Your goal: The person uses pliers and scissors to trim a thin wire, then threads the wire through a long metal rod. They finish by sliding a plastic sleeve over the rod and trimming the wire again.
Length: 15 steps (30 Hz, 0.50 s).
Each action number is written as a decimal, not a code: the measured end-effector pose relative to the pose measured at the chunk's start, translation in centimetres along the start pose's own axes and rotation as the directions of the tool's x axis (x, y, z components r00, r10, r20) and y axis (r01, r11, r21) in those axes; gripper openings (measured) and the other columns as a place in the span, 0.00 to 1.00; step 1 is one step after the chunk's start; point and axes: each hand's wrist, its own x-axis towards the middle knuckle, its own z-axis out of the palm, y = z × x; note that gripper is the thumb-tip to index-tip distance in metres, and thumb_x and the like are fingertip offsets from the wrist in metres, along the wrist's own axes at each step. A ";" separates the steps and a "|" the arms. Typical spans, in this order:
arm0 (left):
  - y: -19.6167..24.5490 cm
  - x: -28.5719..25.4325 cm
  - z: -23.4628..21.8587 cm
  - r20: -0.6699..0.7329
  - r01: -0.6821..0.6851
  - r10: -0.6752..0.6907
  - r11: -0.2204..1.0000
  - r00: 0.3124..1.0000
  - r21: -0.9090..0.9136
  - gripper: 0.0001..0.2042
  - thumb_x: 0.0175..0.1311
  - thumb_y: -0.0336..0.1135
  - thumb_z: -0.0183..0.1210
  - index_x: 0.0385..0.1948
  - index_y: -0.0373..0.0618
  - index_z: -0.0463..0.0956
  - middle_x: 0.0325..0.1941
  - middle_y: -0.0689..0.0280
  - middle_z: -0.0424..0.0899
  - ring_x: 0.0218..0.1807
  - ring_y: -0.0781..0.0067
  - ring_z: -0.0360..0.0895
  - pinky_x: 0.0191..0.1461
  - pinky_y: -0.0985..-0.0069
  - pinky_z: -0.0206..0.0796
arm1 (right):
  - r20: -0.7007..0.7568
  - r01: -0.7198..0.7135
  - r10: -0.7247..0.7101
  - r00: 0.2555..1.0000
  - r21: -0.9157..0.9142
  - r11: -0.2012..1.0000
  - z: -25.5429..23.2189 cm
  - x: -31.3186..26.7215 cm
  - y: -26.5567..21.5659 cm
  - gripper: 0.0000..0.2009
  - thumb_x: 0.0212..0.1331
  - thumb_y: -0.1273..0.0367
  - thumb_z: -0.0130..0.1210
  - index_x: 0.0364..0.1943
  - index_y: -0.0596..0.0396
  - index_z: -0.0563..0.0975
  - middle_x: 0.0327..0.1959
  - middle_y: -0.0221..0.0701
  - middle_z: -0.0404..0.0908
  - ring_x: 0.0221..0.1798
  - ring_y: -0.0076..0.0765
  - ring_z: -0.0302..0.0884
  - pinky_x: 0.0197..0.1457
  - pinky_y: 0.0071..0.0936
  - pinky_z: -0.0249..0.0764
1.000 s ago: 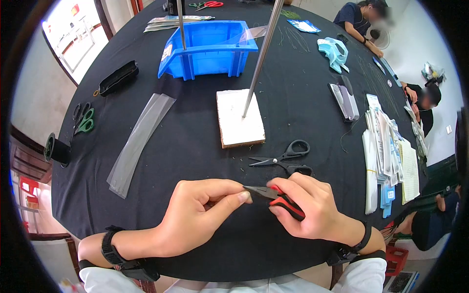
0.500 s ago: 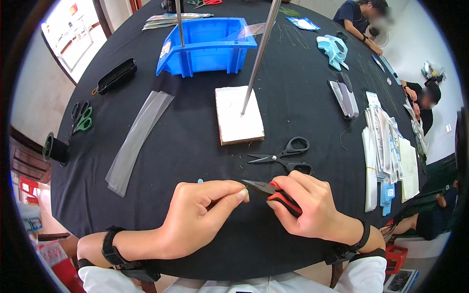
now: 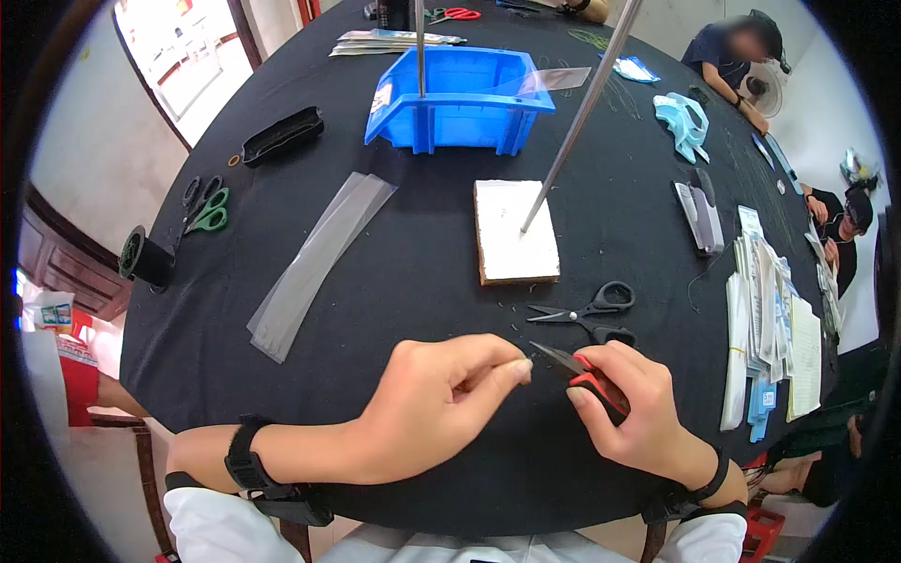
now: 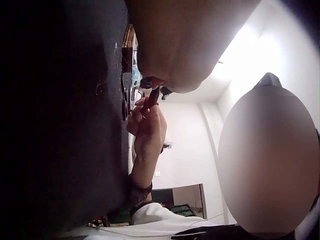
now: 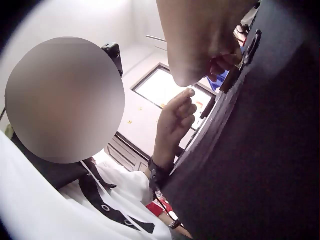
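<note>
In the head view my left hand (image 3: pixel 450 403) is above the near part of the black table, its thumb and forefinger pinched together. A tiny dark speck shows at those fingertips (image 3: pixel 524 370); I cannot tell its kind. My right hand (image 3: pixel 631 403) grips needle-nose pliers (image 3: pixel 610 394) with red and black handles. Their pointed dark nose faces the left fingertips, a short distance apart. Black-handled scissors (image 3: pixel 587 314) lie on the table just beyond the pliers. In the left wrist view the right hand (image 4: pixel 147 120) appears behind the large, near left hand.
A white block (image 3: pixel 511 253) with a metal rod (image 3: pixel 582 113) stands ahead, behind it a blue bin (image 3: pixel 460 117). Clear plastic sleeves (image 3: pixel 319 267) lie left, with green scissors (image 3: pixel 211 214) and a spool (image 3: pixel 145 260) beyond. At right are a stapler (image 3: pixel 699 216) and paper packets (image 3: pixel 760 300).
The pliers' tip was at the left fingertips a second ago and has drawn away to the right. The head view has shifted, so the table's contents appear farther right.
</note>
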 end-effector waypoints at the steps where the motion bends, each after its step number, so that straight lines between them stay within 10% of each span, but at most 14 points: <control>1: -0.4 0.2 0.2 -0.031 -0.024 0.024 1.000 0.999 0.012 0.05 0.59 0.28 0.58 0.31 0.36 0.79 0.16 0.72 0.73 0.18 0.92 0.60 0.19 0.87 0.50 | 0.011 -0.023 0.023 1.000 0.055 0.998 0.0 0.1 0.1 0.14 0.49 0.68 0.62 0.38 0.60 0.74 0.24 0.33 0.73 0.20 0.29 0.71 0.24 0.23 0.68; 14: -1.4 1.0 0.0 -0.145 0.002 -0.005 1.000 0.989 -0.023 0.05 0.57 0.28 0.60 0.30 0.35 0.79 0.13 0.79 0.64 0.17 0.93 0.53 0.19 0.86 0.41 | -0.098 -0.251 0.329 0.939 0.460 0.852 1.2 -1.1 0.4 0.08 0.55 0.71 0.57 0.28 0.58 0.68 0.19 0.28 0.66 0.20 0.24 0.61 0.25 0.21 0.60; 15: -1.6 1.1 -0.2 -0.149 0.010 -0.016 0.999 0.989 -0.035 0.05 0.57 0.28 0.60 0.30 0.35 0.79 0.13 0.79 0.64 0.17 0.93 0.53 0.19 0.86 0.42 | -0.101 -0.252 0.275 0.956 0.196 0.948 -0.1 -0.6 -0.3 0.09 0.51 0.72 0.58 0.27 0.58 0.69 0.21 0.32 0.67 0.22 0.31 0.65 0.27 0.25 0.64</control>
